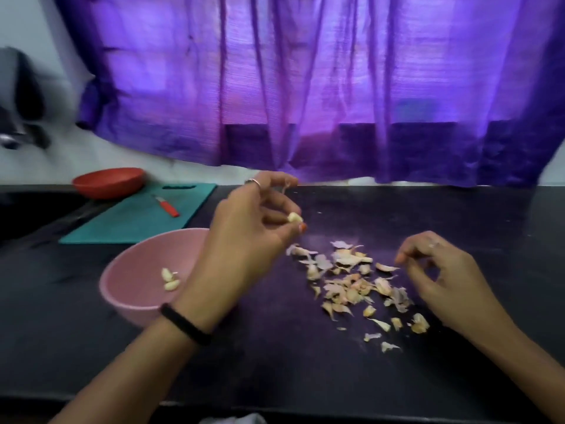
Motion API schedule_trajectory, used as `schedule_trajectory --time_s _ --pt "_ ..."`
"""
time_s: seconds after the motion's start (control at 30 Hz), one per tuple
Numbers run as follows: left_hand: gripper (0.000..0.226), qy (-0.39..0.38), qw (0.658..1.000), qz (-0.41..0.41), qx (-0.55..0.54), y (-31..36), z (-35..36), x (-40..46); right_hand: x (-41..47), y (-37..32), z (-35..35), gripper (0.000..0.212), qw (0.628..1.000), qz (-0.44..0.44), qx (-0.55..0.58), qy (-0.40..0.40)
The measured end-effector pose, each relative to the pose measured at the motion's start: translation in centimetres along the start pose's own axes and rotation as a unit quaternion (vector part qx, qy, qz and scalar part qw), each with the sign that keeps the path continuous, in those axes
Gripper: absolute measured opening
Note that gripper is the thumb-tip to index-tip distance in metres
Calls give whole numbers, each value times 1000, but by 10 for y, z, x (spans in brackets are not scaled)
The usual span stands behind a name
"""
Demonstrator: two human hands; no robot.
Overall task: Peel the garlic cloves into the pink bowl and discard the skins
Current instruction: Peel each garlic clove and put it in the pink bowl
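On the dark tabletop, between bowl and skin pile: one clove is mid-handling.

Step in hand: peeling looks finished or nearly so on the garlic clove, which shows pale and bare at the fingertips of the left hand.

Left hand: pinches the clove between thumb and fingers, raised above the tabletop, just right of the pink bowl; a thin wisp hangs by its upper fingers, too blurred to name.

Right hand: the right hand hovers at the right edge of the skins, fingers loosely curled; whether it nips a scrap I cannot tell.

Next move, as I judge it: carry the clove left and drop it into the bowl, then pick up another unpeeled one.

Pink bowl: near left, holding a few peeled cloves against its inner wall.

Skins: the papery skins lie scattered loose on the tabletop, centre-right, not yet discarded; any unpeeled cloves among them are hard to tell apart.

Progress: early to middling, by my reckoning.

Far left: a teal cutting board with a red-handled knife, and a red bowl behind.
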State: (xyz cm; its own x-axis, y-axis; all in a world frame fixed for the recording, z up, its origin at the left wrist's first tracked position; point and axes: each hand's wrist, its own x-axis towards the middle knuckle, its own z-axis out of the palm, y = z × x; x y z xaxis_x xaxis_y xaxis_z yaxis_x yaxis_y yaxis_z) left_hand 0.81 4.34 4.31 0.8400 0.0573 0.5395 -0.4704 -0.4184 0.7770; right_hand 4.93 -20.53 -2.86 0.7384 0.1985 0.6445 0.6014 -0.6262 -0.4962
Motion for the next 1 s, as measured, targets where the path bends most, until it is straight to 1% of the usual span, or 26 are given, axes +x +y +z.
schedule_trajectory --time_s 0.07,0.1,0.17,0.27,0.37,0.47,0.53,0.57,0.67,0.7,0.73,0.77,0.8,0.83,0.87,0.93,1.0 --pt "40 16 996 -19 89 0 -38 -2 -1 1 -2 41 1000 -9 0 2" --pt "39 19 989 -41 140 -4 -57 -4 0 1 0 46 1000 -11 3 1" --pt "41 15 975 -102 197 -13 -80 -8 1 3 3 51 1000 -15 -1 5" --pt "51 -10 961 -171 219 -29 -96 -12 -1 2 5 55 1000 -22 -11 12" --pt "57 -24 957 -197 212 -37 -101 -12 -2 4 5 55 1000 -11 -13 10" --pt "54 -4 958 -170 229 -37 -99 -8 -2 5 3 50 1000 -4 -20 9" --pt "44 22 962 -109 248 -29 -89 -2 -1 3 2 42 1000 4 -10 7" --pt "37 29 965 -72 251 -22 -81 0 0 2 3 35 1000 9 0 6" --pt "10 12 973 40 228 -8 -36 6 1 2 4 17 999 25 16 12" --pt "18 0 971 61 231 -6 -20 7 1 2 4 13 999 25 18 12" --pt "28 -17 970 69 234 -7 -4 8 2 1 4 19 999 25 19 8" --pt "34 -39 970 61 232 -8 11 9 2 1 3 30 999 27 16 5" --pt "35 -61 970 53 231 -13 23 11 3 0 2 38 999 29 13 -1" --pt "33 -84 969 41 229 -17 38 15 6 2 -1 42 999 31 5 -2" --pt "29 -97 968 31 229 -23 45 17 8 1 -2 42 1000 24 -1 -3" --pt "19 -120 966 18 228 -31 57 22 14 8 -3 35 999 20 -29 1" --pt "12 -140 964 9 226 -39 64 27 20 17 -5 24 998 41 -41 -3"
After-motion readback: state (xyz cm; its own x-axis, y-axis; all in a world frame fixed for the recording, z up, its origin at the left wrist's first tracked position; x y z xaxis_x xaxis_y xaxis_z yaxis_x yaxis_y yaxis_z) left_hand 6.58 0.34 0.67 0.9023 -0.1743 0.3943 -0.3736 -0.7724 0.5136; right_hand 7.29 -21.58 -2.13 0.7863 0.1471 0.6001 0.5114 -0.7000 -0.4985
